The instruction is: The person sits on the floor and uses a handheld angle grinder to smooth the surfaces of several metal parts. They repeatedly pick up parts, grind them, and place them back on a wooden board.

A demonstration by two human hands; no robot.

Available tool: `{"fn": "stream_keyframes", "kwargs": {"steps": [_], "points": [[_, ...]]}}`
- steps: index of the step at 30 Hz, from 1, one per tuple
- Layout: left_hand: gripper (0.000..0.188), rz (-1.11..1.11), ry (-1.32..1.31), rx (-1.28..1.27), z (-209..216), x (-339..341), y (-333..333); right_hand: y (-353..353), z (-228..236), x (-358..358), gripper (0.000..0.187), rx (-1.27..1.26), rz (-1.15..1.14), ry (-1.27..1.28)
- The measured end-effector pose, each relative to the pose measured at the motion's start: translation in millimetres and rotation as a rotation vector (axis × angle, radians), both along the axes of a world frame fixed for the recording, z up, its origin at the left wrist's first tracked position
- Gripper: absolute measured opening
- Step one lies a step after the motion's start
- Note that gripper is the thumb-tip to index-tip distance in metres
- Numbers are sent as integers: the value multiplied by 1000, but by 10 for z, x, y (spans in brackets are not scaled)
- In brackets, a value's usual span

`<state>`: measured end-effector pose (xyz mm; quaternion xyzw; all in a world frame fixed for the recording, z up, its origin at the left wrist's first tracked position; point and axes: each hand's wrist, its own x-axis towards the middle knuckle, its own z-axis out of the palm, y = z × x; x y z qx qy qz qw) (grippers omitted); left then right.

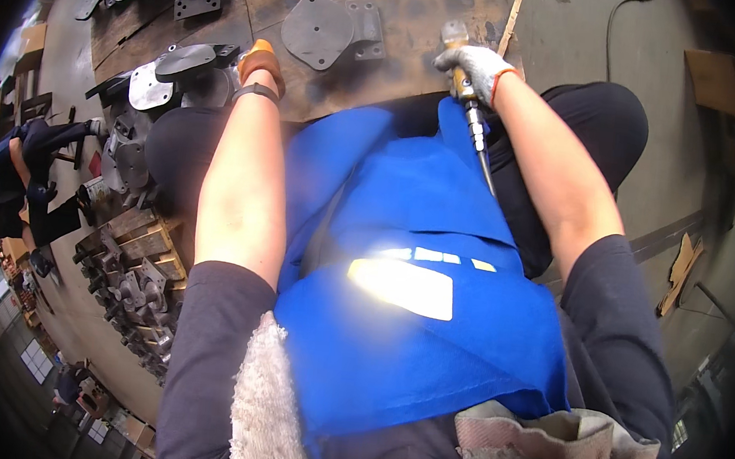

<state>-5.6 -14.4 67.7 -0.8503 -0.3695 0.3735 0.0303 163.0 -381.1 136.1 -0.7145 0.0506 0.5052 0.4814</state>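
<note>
My right hand [484, 69], in a whitish knit glove with an orange-red cuff, is closed around a yellow air grinder [461, 82]. The tool's head [454, 33] points away from me, over the right part of the wooden board; its metal fitting and hose [480, 143] run back toward my lap. My left hand [261, 63], in an orange glove, is beside a cluster of grey metal brackets [198, 66], and its fingers are hidden. Between my hands, farther off, a rounded grey plate [317, 31] with holes lies flat against a smaller drilled bracket [366, 31].
More metal parts lie at the board's far left [196, 6]. Left of my knee are stacked flanged parts [127, 160] and a wooden pallet [165, 248] holding brackets. Another person [31, 161] bends over at the left. A cardboard box [718, 83] stands at the right.
</note>
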Motion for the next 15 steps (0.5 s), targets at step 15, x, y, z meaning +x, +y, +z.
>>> {"fn": "stream_keyframes", "kwargs": {"steps": [15], "points": [[51, 279, -494, -51, -928, 569, 284, 120, 59, -68, 35, -294, 219, -201]]}}
